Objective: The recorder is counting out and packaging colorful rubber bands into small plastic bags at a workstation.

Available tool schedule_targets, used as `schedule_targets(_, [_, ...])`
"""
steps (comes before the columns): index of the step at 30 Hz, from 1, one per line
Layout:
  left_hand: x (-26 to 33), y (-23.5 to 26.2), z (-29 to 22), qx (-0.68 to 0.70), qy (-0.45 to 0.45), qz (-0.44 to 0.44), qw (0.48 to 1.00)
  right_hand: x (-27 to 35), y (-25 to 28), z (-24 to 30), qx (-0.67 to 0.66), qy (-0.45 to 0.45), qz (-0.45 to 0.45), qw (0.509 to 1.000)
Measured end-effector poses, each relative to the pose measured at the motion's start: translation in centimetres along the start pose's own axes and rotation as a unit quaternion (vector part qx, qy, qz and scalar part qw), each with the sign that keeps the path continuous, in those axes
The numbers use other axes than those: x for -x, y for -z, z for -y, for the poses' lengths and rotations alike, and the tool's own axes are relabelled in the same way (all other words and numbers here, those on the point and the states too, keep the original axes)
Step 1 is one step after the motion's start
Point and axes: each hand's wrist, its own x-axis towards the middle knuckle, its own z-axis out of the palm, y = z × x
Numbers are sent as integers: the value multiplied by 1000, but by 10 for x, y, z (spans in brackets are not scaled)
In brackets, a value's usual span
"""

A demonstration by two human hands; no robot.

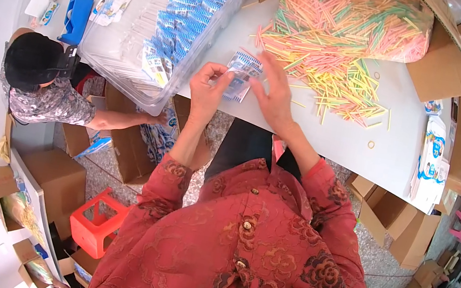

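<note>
My left hand (207,92) pinches the lower left edge of a small blue-and-white printed packet (242,71) with a clear lower part. At the packet's right side is my right hand (278,100), its thumb and fingers apart. Whether the right thumb touches the packet's edge, I cannot tell. Just beyond my hands, a loose heap of thin pink, yellow and green sticks (328,78) spreads over the white table (330,140). The heap spills from a large clear bag (358,15) filled with the same sticks.
A clear plastic bin (138,4) to the left holds rows of blue-and-white packets (195,14). Left of it stands a blue tape dispenser (76,19). Beside the table, a person in a black cap (32,63) reaches into a cardboard box (125,144). A red stool (96,222) stands lower left.
</note>
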Motion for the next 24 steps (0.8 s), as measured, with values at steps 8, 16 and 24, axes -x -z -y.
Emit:
schedule_targets(8, [6, 0, -35, 138, 2, 83, 987, -42, 56, 1, -239, -164, 217, 932])
schedule_targets(16, [22, -5, -46, 75, 79, 172, 979, -43, 72, 9, -135, -94, 218, 962])
schedule_targets(24, [29, -15, -38, 49, 20, 157, 986, -42, 90, 23, -121, -35, 208, 970])
